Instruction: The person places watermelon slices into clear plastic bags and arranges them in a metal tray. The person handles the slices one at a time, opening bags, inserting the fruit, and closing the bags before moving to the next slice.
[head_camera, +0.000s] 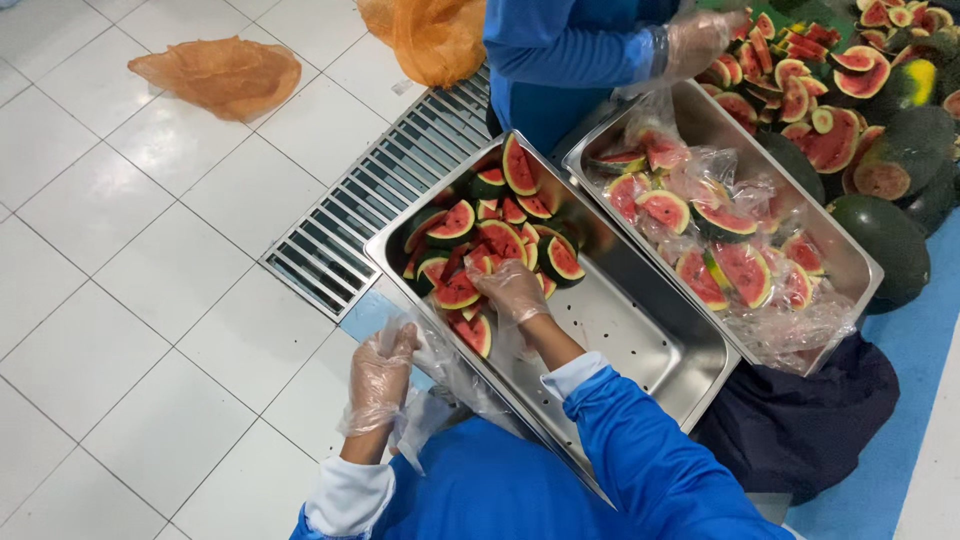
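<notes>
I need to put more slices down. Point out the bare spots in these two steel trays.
The near steel tray is bare across its lower right half, between the watermelon slices and its right wall. Its upper left end is crowded, with the right hand on the pile. The far steel tray is filled with bagged slices; only its top corner shows metal.
</notes>
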